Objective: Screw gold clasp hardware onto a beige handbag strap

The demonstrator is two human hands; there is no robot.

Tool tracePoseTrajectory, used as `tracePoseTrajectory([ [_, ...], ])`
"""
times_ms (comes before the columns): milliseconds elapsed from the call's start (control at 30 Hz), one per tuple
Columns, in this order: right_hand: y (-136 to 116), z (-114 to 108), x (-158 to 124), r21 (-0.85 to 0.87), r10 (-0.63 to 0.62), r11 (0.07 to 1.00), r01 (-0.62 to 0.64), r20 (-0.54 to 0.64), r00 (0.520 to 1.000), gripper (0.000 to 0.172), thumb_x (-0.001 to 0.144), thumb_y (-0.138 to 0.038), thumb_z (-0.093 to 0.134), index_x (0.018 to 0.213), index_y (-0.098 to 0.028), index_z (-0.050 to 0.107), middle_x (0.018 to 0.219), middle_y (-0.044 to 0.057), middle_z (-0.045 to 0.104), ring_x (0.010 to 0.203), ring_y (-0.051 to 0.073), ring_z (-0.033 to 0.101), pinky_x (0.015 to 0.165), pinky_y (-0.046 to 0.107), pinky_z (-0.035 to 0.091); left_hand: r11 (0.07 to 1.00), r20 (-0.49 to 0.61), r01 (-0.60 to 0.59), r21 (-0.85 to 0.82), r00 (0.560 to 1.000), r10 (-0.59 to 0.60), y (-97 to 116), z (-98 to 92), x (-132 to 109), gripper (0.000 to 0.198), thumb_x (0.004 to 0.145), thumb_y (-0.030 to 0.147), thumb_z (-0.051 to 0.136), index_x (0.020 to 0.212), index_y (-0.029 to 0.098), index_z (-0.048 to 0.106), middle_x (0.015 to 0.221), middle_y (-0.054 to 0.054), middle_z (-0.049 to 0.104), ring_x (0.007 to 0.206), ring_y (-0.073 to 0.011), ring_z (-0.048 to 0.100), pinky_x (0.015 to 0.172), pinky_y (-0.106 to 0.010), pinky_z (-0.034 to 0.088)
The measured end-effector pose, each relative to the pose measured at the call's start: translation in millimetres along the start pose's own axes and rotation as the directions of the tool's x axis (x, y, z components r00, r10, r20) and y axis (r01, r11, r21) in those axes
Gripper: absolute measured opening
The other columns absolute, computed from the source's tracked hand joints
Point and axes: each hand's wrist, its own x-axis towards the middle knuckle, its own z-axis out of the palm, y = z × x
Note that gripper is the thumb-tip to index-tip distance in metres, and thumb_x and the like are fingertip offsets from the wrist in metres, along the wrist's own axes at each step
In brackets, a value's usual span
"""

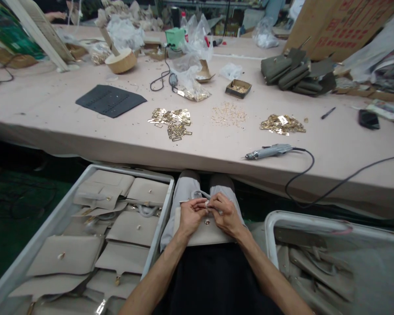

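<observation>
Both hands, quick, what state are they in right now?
Left hand: closed in a pinch on a small pale piece, above the beige bag.
Right hand: also pinched closed there; exactly what the piece is cannot be told.

Left hand point(192, 215) just beside right hand point(226, 214), both apparently pinched.

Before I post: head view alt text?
Left hand and right hand meet over a beige handbag on the lap. At left, a bin holds similar bags; ahead, a table carries an electric screwdriver and piles of gold metal fittings.

Pale long table point(118, 133), dark-green floor point(3, 249)
</observation>
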Motion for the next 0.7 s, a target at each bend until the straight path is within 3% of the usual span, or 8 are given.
tracePoseTrajectory([
  [167,-9.5,-9.0,-4.6,0.179,0.113,0.978,-0.111,-0.001,0.994,0.011,0.098,-0.023,0.056,0.093,-0.021,0.066,0.091,0.006,0.067,0.087,0.021,0.064,0.083,0.035,0.051,1.000,-0.010,0.016,-0.010,1.000,-0.016,-0.3,-2.9,-1.1,0.044,0.057,0.019,0.094,0.098,0.011,0.080,0.083,-0.010,0.081,0.077,-0.0229,0.075,0.077,-0.033,0.061],
  [233,-5.1,-22.1,-6.4,0.163,0.217,0.967,-0.198,-0.108,0.970,0.013,0.099,-0.029,0.057,0.094,-0.020,0.066,0.091,0.006,0.068,0.088,0.021,0.065,0.084,0.035,0.052,0.999,-0.036,0.033,-0.006,0.999,-0.033,0.3,-3.4,-0.3,0.045,0.055,0.017,0.094,0.098,0.011,0.080,0.082,-0.009,0.080,0.076,-0.0222,0.075,0.076,-0.032,0.061],
  [333,18.5,-48.6,-11.1,-0.074,0.289,0.930,-0.361,-0.458,0.840,0.020,0.095,-0.034,0.060,0.108,-0.019,0.067,0.107,0.010,0.069,0.097,0.025,0.065,0.091,0.040,0.053,0.999,-0.052,0.035,-0.006,0.998,-0.035,1.5,-3.5,-0.4,0.047,0.051,0.015,0.092,0.096,0.012,0.081,0.079,-0.008,0.080,0.074,-0.0208,0.075,0.075,-0.030,0.061],
  [400,36.9,-64.7,-17.5,-0.192,0.312,0.841,-0.506,-0.592,0.743,0.038,0.090,-0.037,0.063,0.123,-0.017,0.063,0.117,0.014,0.067,0.098,0.027,0.065,0.091,0.044,0.054,1.000,-0.043,0.030,0.004,0.999,-0.030,2.7,-3.3,-2.4,0.046,0.051,0.017,0.092,0.095,0.012,0.081,0.079,-0.009,0.080,0.074,-0.0209,0.074,0.074,-0.030,0.061],
  [433,43.9,-70.2,-21.7,-0.194,0.367,0.802,-0.565,-0.586,0.723,0.046,0.088,-0.040,0.064,0.127,-0.015,0.062,0.116,0.015,0.068,0.094,0.027,0.066,0.087,0.045,0.056,0.999,-0.042,0.031,0.018,0.999,-0.030,2.9,-3.5,-3.2,0.045,0.052,0.020,0.092,0.094,0.012,0.081,0.080,-0.010,0.081,0.073,-0.0214,0.074,0.072,-0.030,0.061],
  [533,53.0,-68.1,-35.2,-0.100,0.564,0.750,-0.654,-0.420,0.711,0.046,0.088,-0.042,0.061,0.124,-0.014,0.064,0.107,0.013,0.072,0.084,0.024,0.070,0.084,0.041,0.059,0.994,-0.041,0.086,0.074,0.996,-0.083,-0.7,-6.8,0.4,0.044,0.061,0.038,0.091,0.096,0.011,0.081,0.080,-0.011,0.081,0.071,-0.0238,0.075,0.067,-0.032,0.062],
  [633,50.9,-39.9,-45.4,-0.109,0.578,0.766,-0.633,-0.313,0.753,0.043,0.092,-0.037,0.056,0.128,-0.017,0.066,0.117,0.014,0.071,0.098,0.026,0.072,0.090,0.038,0.058,0.989,-0.041,0.103,0.109,0.994,-0.099,-7.1,-9.3,11.2,0.050,0.061,0.047,0.090,0.095,0.012,0.081,0.080,-0.011,0.081,0.073,-0.0256,0.076,0.066,-0.031,0.062],
  [700,47.0,-19.1,-50.6,-0.167,0.578,0.758,-0.631,-0.278,0.767,0.049,0.090,-0.035,0.058,0.135,-0.016,0.064,0.129,0.016,0.068,0.118,0.031,0.067,0.105,0.042,0.052,0.989,-0.077,0.112,0.091,0.992,-0.105,-9.2,-8.1,14.5,0.054,0.054,0.049,0.093,0.091,0.012,0.080,0.076,-0.010,0.080,0.071,-0.0263,0.075,0.063,-0.031,0.062],
])
